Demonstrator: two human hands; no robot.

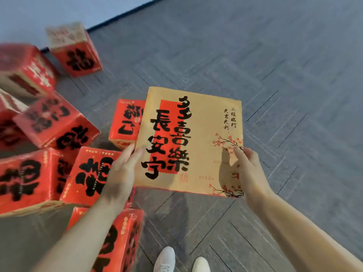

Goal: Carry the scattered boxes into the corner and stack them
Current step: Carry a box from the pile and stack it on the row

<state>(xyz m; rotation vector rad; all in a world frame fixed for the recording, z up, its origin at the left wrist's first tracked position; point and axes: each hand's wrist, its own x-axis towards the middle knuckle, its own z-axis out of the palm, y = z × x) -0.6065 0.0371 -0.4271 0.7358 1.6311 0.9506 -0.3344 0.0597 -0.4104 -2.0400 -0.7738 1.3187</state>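
The left hand [120,173] lies flat against the left side of a tan square cardboard box [188,134] printed with a red panel and black brush lettering, fingers straight and pressing inward. The right hand [248,167] grips the opposite side, its thumb laid over the top face near the blossom print. The other fingers are hidden, probably curled under the edge. Between them the box hangs clear of the grey carpet floor [275,75], tilted slightly, above the person's white shoes [165,260].

To the left, red cardboard boxes with black lettering [57,124] lie scattered at odd angles, reaching toward the pale wall [39,12]. The farthest are too blurred to show whether any are stacked.

The carry looks well begun. It would go best with even pressure from both sides, the box brought level and close to the body, and a path picked around the boxes near the feet. The box should then be set square on a flat-lying one.
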